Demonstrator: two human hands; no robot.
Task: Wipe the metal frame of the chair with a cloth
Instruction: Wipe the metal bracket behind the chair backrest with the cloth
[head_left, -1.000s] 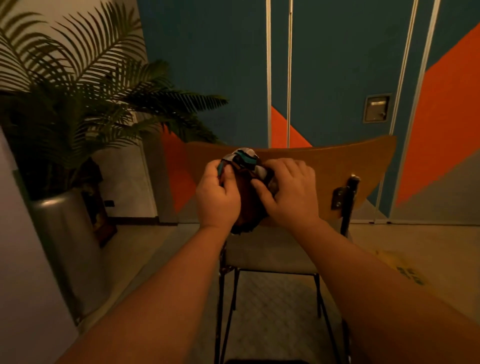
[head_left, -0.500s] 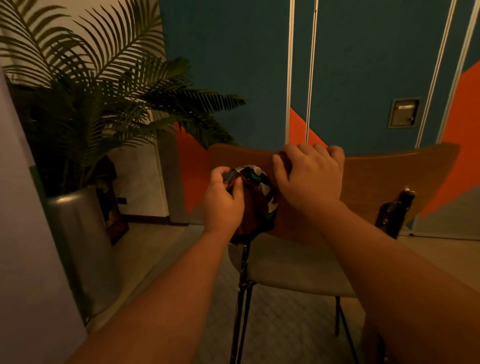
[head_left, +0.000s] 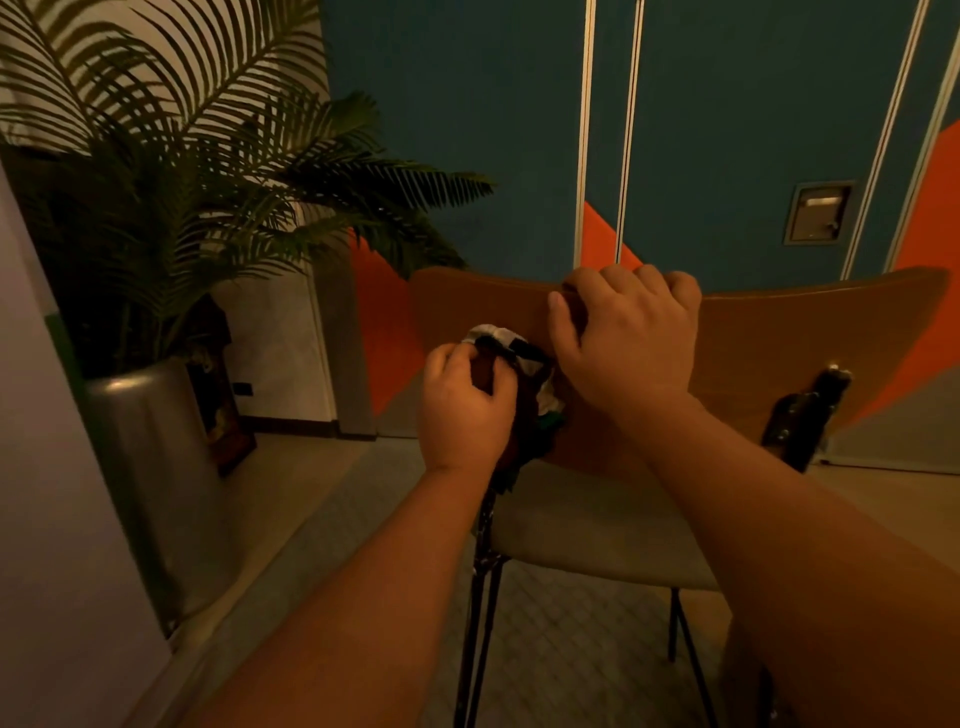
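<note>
A chair with a curved wooden backrest, a pale seat and a black metal frame stands before me, its back towards me. My left hand clutches a bunched multicoloured cloth wrapped around the top of the frame's left upright, which the cloth hides. My right hand grips the backrest's top edge, fingers curled over it. The frame's right upright shows bare behind the backrest.
A large palm in a metallic pot stands at the left by a pale wall. Behind the chair is a blue and orange panelled wall with a small metal hatch. Tiled floor lies under the chair.
My right hand has let go of the cloth and moved up onto the backrest's top edge. My left hand keeps the cloth on the left upright and has slid slightly lower. The view has shifted left.
</note>
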